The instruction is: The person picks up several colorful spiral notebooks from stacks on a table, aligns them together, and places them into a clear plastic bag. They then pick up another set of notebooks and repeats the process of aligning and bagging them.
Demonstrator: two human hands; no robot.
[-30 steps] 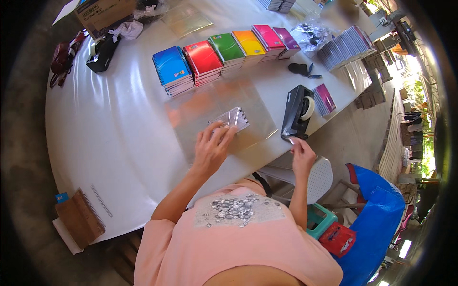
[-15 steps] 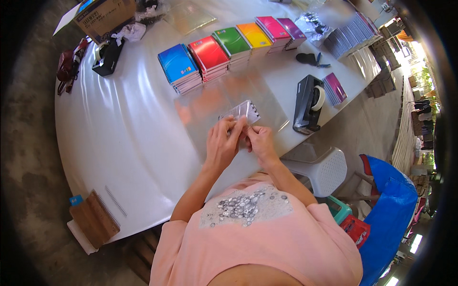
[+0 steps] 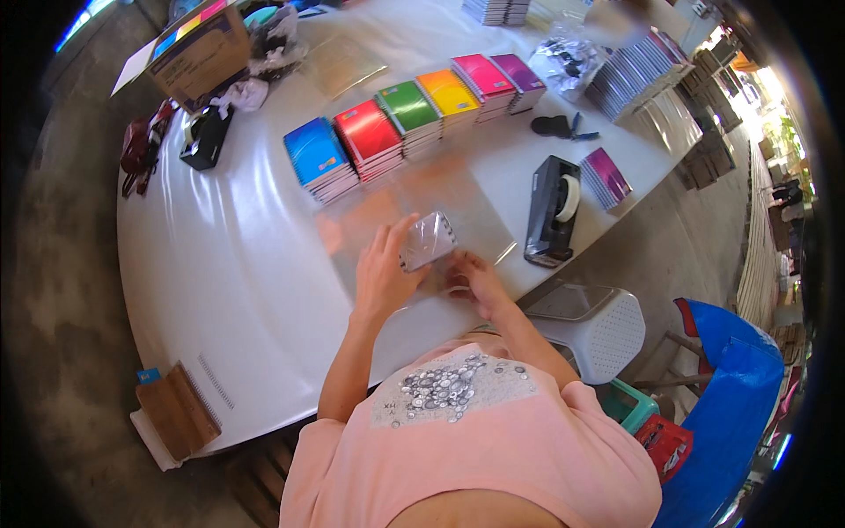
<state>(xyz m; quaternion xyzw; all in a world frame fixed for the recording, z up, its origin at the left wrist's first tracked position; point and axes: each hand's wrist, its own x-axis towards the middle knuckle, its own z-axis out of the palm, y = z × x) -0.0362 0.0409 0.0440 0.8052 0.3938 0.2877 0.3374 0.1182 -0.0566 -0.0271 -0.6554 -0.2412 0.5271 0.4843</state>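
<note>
A small spiral notebook [image 3: 429,241], its pale side up, shines under clear plastic film. My left hand [image 3: 385,271] grips it along its left side, fingers behind and at the top edge. Just off the notebook's lower right corner is my right hand [image 3: 475,283], its fingers loosely bent and apart, with nothing plainly held. Beneath both hands lies a large clear plastic sheet [image 3: 480,207] on the white table. Beyond it stands a row of notebook stacks: blue [image 3: 317,154], red [image 3: 367,132], green [image 3: 409,110], yellow [image 3: 447,92], pink [image 3: 482,77] and purple [image 3: 518,75].
A black tape dispenser [image 3: 550,211] and a single purple notebook [image 3: 606,179] lie to the right. Another dispenser [image 3: 204,139] and a cardboard box [image 3: 198,62] stand far left. A brown board [image 3: 180,414] sits at the near left corner. A white stool [image 3: 598,330] is beside the table.
The notebook has been tilted up and turned in my left hand. My right hand has drawn away from it, toward the lower right, and its fingers have loosened. The view has shifted slightly.
</note>
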